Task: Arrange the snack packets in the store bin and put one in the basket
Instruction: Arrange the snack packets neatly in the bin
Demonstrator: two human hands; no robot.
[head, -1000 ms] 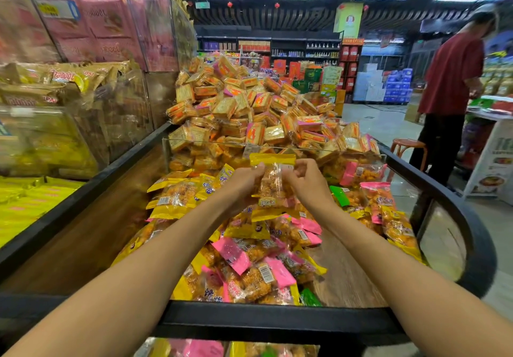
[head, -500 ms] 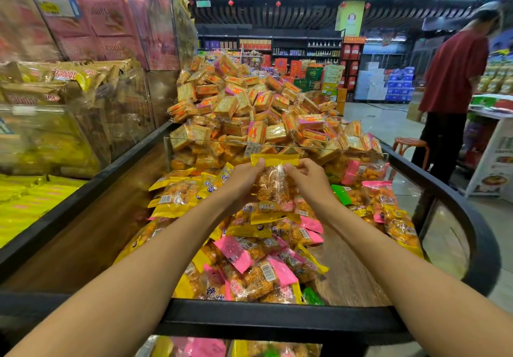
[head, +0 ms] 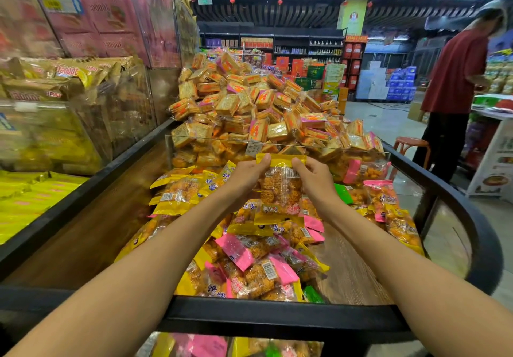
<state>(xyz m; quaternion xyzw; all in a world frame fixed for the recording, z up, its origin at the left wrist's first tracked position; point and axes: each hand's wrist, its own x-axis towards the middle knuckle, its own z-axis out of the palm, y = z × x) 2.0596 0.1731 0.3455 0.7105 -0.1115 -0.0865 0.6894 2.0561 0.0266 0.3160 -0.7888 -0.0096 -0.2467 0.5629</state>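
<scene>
Over the middle of the store bin (head: 277, 319), I have both hands raised on one yellow-topped snack packet (head: 281, 187), which hangs upright above the loose pile. My left hand (head: 244, 177) pinches the yellow top strip at its left corner, thumb and fingers curled onto the seal. My right hand (head: 315, 181) grips the right side of the same packet, fingertips on the top strip and the palm along the clear edge. Through the clear film I see orange, ridged snack pieces and a barcode near the upper right corner. The packet's lower yellow band sits just above the heap without my being able to tell whether it touches it.

Below my wrists lies the pile of snack packets (head: 249, 254), yellow and pink ones jumbled and overlapping on the wooden bin floor (head: 352, 273), with a green packet (head: 343, 193) beside my right wrist. A clear divider (head: 194, 145) stands behind the held packet, and beyond it rises a mound of orange wrapped biscuit packs (head: 249, 106). To my left, clear cases hold pink bags (head: 105, 23) and yellow bags (head: 69, 78). At the far right a person in a red shirt (head: 455, 73) stands by another display, next to a small wooden stool (head: 410, 145).
</scene>
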